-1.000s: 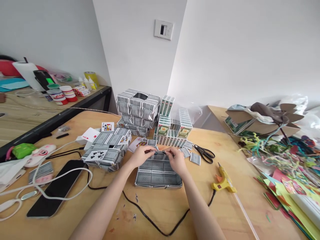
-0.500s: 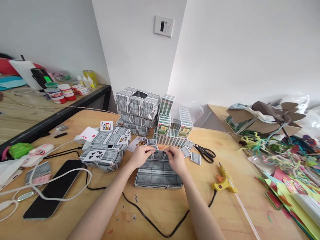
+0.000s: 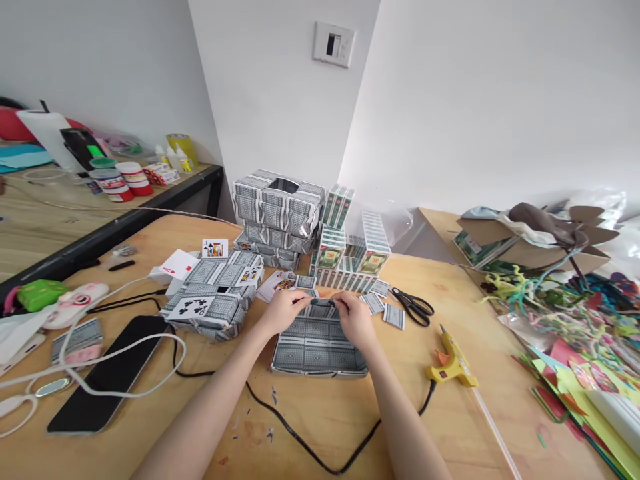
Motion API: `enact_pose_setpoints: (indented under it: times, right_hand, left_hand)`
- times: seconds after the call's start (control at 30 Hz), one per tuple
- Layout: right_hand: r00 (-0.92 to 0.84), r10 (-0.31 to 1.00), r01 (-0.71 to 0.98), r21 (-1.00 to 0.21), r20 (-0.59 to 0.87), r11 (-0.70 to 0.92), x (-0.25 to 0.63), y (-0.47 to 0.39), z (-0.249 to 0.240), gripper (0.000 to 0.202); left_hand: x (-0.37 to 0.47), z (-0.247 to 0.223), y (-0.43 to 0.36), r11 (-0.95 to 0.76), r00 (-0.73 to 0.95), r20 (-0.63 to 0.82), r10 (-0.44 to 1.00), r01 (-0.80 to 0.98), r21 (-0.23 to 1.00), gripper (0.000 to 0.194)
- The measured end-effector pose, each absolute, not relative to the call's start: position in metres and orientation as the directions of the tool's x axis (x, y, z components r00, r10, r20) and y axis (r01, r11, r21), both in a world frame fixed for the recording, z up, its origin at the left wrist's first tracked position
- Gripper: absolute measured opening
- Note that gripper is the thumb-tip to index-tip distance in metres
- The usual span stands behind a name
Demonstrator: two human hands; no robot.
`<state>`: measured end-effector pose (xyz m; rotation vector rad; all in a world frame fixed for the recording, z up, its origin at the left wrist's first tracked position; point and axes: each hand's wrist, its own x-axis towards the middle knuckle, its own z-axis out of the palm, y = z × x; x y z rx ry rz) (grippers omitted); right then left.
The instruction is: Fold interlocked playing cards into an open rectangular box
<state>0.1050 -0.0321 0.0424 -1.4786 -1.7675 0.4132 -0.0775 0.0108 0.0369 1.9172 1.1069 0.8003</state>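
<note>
Head view: left fingers (image 3: 300,300) and right fingers (image 3: 343,303) pinch the card tray (image 3: 320,352) at its far rim.

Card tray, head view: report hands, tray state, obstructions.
Left hand and right hand pinching at far rim of card tray. Tray upright, open-topped. Scissors, glue gun to the right, touching neither hand.

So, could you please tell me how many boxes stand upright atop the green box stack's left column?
3, side by side beyond the card-covered tray: the left box, the middle box and the right box. More may be hidden behind them.
</note>
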Motion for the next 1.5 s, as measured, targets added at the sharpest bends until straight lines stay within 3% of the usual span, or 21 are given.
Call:
enact_pose_setpoints:
  times: [0.27, 0.43, 0.63, 0.77, 1.0, 1.5]
  right_hand:
    - [0.002, 0.941, 0.632, -0.73, 0.338, 0.261, 0.108, -0.032, 0.039, 0.027]
    - [-0.033, 0.937, 0.626, -0.723, 0.347, 0.29, 0.106, -0.032, 0.04, 0.023]
    - [-0.072, 0.903, 0.609, -0.698, 0.423, 0.376, 0.106, -0.032, 0.035, 0.022]
    - [-0.129, 0.882, 0.656, -0.628, 0.454, 0.419, 0.104, -0.033, 0.034, 0.022]
    - [-0.261, 0.852, 0.797, -0.397, 0.454, 0.455, 0.097, -0.035, 0.039, 0.023]
    - [-0.275, 0.876, 0.864, -0.298, 0.396, 0.406, 0.096, -0.031, 0.039, 0.024]
  left_hand:
    - [-0.078, 0.031, 0.013, -0.356, 0.389, 0.205, 0.898, 0.371, 0.858, 0.027]
    - [-0.08, 0.038, 0.012, -0.346, 0.503, 0.141, 0.852, 0.341, 0.874, 0.025]
    - [-0.076, 0.038, 0.013, -0.408, 0.493, 0.129, 0.86, 0.514, 0.754, 0.013]
    - [-0.073, 0.034, 0.013, -0.43, 0.466, 0.149, 0.872, 0.585, 0.687, 0.016]
    - [-0.074, 0.032, 0.013, -0.452, 0.482, 0.158, 0.862, 0.588, 0.671, 0.017]
    - [-0.072, 0.036, 0.011, -0.429, 0.471, 0.153, 0.869, 0.56, 0.709, 0.017]
